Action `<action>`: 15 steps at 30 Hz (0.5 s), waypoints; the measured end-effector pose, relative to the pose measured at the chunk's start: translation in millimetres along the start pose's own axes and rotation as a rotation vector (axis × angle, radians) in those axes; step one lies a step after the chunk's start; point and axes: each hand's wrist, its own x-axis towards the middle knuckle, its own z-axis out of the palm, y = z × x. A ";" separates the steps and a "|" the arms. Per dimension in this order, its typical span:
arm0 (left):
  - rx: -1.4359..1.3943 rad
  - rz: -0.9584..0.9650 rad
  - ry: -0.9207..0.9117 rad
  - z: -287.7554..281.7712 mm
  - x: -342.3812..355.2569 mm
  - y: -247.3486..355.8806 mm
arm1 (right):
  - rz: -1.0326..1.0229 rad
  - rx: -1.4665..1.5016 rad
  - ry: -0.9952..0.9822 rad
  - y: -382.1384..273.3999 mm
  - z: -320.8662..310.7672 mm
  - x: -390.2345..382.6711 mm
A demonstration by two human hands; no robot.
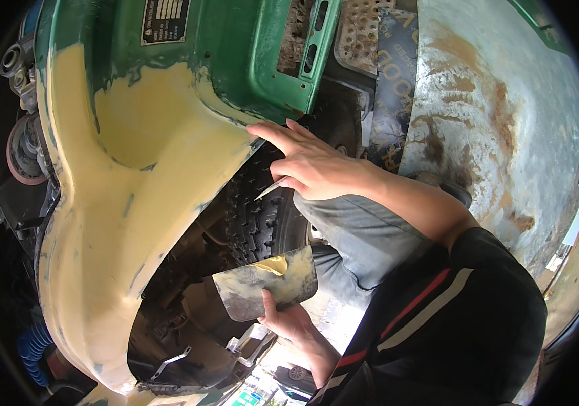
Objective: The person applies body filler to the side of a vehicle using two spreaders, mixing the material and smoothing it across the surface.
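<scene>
My left hand [289, 321] grips a flat, rounded-cornered putty plate [296, 281], its thumb lying on the upper face. A dab of yellow putty [274, 264] sits near the plate's upper edge. Higher in the view, my right hand [310, 162] has its index finger stretched out to the rim of a green vehicle fender [154, 149], at the corner where the yellow filler coat ends. Between thumb and curled fingers of that hand is a thin putty spreader [269, 189], seen nearly edge-on. The filler covers most of the fender, with small dark bare spots.
Behind the fender rim is a knobbly black tyre [262, 203]. Green bodywork with a slotted bracket [313, 40] and a data plate [165, 20] rises above. A large grey, rust-stained panel [492, 101] curves at right. A blue coiled hose [32, 345] hangs at lower left.
</scene>
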 end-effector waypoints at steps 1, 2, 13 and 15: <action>0.006 -0.004 0.003 1.8 0.1 -0.5 | 0.005 -0.002 -0.022 1.3 -4.7 1.1; 0.011 -0.007 0.005 3.6 0.4 -1.1 | 0.011 -0.003 -0.044 3.1 -9.8 2.6; 0.067 -0.022 0.016 21.5 -7.7 -5.6 | 0.006 0.050 -0.136 22.3 -16.4 9.2; 0.054 -0.020 -0.003 24.3 -8.7 -5.6 | 0.032 0.032 -0.159 26.6 -15.3 6.8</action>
